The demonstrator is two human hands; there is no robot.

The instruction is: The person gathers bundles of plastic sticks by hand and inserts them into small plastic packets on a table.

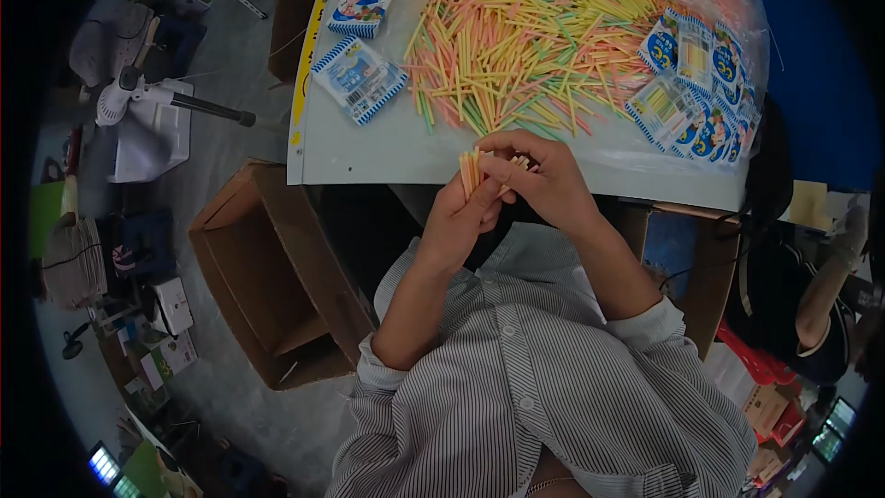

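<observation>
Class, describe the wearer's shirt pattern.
The shirt has thin dark and pale stripes, clearest in the head view.

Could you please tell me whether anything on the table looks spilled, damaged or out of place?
Nothing looks clearly damaged. The colored sticks lie loose and crisscrossed in a wide heap, though I can't tell whether they spilled. Two packets sit at the left, apart from the right-hand cluster.

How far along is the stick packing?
Looks done: packets at the table's right, some showing sticks through clear windows. In hand: a few sticks between left hand and right hand. Left: the big loose pile, so likely far from finished. Can't tell whether the left-side packets are filled.
</observation>
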